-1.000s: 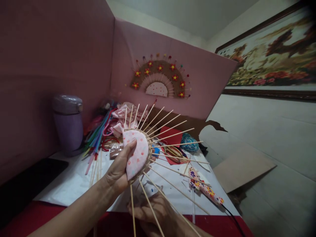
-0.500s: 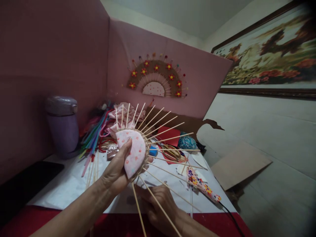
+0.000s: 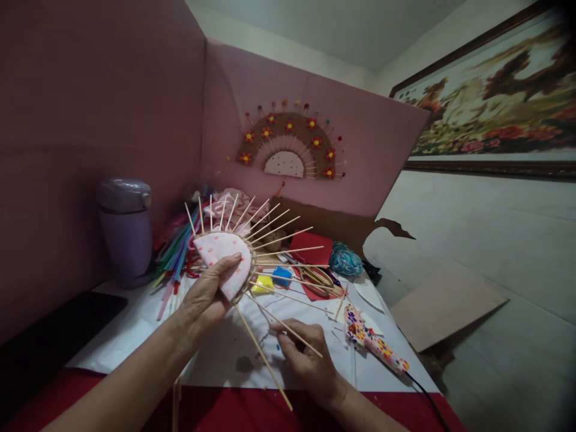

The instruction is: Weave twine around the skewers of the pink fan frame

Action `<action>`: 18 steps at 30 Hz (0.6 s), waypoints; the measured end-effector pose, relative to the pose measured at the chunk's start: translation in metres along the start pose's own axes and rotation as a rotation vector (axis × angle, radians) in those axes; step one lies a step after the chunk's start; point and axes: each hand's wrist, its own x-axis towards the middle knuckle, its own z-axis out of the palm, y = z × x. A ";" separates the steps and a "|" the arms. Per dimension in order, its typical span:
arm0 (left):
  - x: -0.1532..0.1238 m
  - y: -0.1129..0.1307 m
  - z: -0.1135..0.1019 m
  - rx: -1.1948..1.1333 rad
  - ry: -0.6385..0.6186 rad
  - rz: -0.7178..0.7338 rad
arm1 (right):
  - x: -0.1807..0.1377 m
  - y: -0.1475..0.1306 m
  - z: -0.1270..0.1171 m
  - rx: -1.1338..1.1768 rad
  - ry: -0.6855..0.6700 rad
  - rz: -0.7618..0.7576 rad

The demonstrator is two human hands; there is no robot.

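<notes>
My left hand (image 3: 204,297) grips a half-made fan (image 3: 227,264): a pink dotted fabric half-disc with several thin wooden sticks fanning out from its woven rim. The fan is held above the white sheet (image 3: 234,354) on the table. My right hand (image 3: 306,357) rests lower on the sheet, under the sticks, with fingers pinched together on something I cannot make out.
A finished fan (image 3: 288,144) hangs on the pink board behind. A purple flask (image 3: 126,225), coloured straws (image 3: 173,252), pink cloth (image 3: 231,204), red paper (image 3: 310,246), blue yarn (image 3: 344,261) and a floral glue gun (image 3: 371,342) lie around. A black phone (image 3: 67,315) sits at left.
My left hand has lowered and tilted the fan flatter, towards the left. My right hand has come out from under the sticks and moved right onto the sheet.
</notes>
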 end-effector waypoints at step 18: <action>0.008 0.001 -0.007 0.043 -0.047 0.304 | -0.013 -0.016 -0.007 0.020 0.321 -0.138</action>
